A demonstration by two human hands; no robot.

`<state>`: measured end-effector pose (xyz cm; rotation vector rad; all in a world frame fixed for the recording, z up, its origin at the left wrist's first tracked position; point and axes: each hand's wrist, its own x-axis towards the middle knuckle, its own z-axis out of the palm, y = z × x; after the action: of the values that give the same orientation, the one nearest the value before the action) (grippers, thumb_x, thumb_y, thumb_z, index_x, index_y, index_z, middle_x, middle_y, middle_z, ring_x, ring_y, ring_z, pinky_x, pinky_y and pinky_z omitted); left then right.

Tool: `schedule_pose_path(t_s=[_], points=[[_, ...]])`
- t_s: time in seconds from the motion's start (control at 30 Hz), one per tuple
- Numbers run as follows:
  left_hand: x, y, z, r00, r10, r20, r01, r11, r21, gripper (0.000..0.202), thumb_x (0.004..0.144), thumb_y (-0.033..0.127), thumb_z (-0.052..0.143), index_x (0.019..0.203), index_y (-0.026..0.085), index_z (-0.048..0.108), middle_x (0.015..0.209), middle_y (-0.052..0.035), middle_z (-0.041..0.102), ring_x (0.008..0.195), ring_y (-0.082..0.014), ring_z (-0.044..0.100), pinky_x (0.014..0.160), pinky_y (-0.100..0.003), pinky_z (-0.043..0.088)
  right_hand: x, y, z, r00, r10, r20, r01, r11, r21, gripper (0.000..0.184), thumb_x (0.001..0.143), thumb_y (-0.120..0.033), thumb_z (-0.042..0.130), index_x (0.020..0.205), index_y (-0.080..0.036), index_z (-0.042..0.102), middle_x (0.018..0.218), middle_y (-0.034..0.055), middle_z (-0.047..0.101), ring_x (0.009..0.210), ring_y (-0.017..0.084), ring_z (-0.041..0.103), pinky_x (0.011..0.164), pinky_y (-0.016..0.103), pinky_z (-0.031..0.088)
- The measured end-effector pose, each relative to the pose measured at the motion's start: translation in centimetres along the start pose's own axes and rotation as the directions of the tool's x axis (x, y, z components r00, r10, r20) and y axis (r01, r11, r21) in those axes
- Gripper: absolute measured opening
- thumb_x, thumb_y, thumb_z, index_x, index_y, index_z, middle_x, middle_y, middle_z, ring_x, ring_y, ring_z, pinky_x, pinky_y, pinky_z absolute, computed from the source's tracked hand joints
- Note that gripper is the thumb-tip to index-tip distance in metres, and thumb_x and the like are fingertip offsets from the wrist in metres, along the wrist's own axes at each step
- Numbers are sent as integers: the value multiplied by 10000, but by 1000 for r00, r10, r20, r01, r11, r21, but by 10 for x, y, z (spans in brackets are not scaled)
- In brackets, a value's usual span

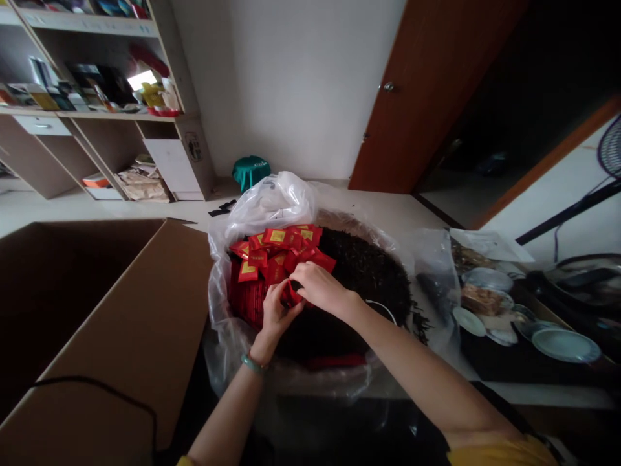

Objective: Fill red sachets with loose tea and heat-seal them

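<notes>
Grip of left hand (275,316) and right hand (317,287) closes on one red packet (292,296); its long axis is hidden.

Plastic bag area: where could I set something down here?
Bare: the pale floor between the cardboard box and shelf unit, and seemingly the box's inside. Crowded: dishes right of the plastic bag, and the bag's left, where left hand and right hand pinch a red packet.

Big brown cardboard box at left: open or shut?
Open: the brown cardboard box has a flap folded outward, and its dark interior shows.
</notes>
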<state>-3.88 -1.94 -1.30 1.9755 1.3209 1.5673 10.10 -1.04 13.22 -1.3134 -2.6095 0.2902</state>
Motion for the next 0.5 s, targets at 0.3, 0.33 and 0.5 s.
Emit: schedule_pose_path(t_s=[0.3,0.33,0.5], points=[[0,-6,3,999,-42,4,42,998,37,587,638,399,759,1153,195,563,943,-68,619,799,-203,626,691,-330,541,-4,2,1,996,87,12,-87,966,243,476,776,-16,545,1223,-180,540,909,61,672,887,172,627,800,275,454],[0,-6,3,999,-39,-7,40,998,39,584,640,398,759,1151,194,562,944,-68,621,804,-204,626,698,-333,541,-6,4,0,996,83,-12,-77,962,261,478,784,-24,534,1236,-181,537,948,73,677,929,177,622,830,284,451],[1,-3,3,998,-24,-64,28,998,60,525,677,373,742,1137,202,556,970,-69,633,851,-208,629,743,-344,540,-25,22,15,971,241,-1,-220,889,401,297,818,-38,416,948,-164,652,780,33,691,726,137,642,715,260,492]])
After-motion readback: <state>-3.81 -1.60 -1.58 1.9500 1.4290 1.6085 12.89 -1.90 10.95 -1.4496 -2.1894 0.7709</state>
